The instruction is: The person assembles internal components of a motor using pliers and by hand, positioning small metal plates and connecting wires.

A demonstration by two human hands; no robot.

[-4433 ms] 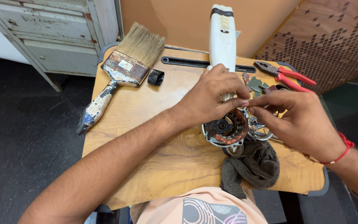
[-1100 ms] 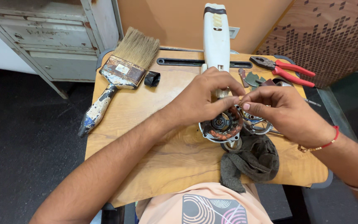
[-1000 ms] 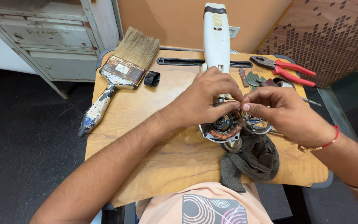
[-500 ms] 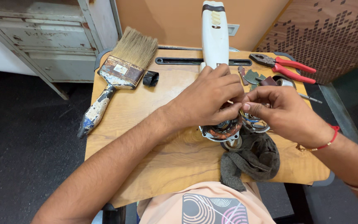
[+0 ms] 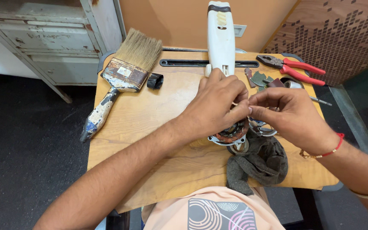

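Observation:
My left hand (image 5: 216,106) lies over a round metal motor part with copper windings (image 5: 231,135) on the wooden table (image 5: 150,127). Its thumb and forefinger pinch something thin, perhaps a wire, at the part's top. My right hand (image 5: 290,117) meets it from the right, fingertips pinched at the same spot. What is pinched is too small to tell. A second metal ring piece (image 5: 263,129) shows partly under my right hand. A dark grey cloth (image 5: 258,164) lies just in front of the parts.
A wide paintbrush (image 5: 118,81) lies at the table's left, a small black piece (image 5: 154,81) beside it. A white tool housing (image 5: 220,36) stands at the back, red-handled pliers (image 5: 294,68) and small loose parts (image 5: 260,79) to the right. A grey metal cabinet (image 5: 52,38) is behind left.
Both hands have stayed on the motor part, with only small finger movements at the pinch point. The view has shifted slightly.

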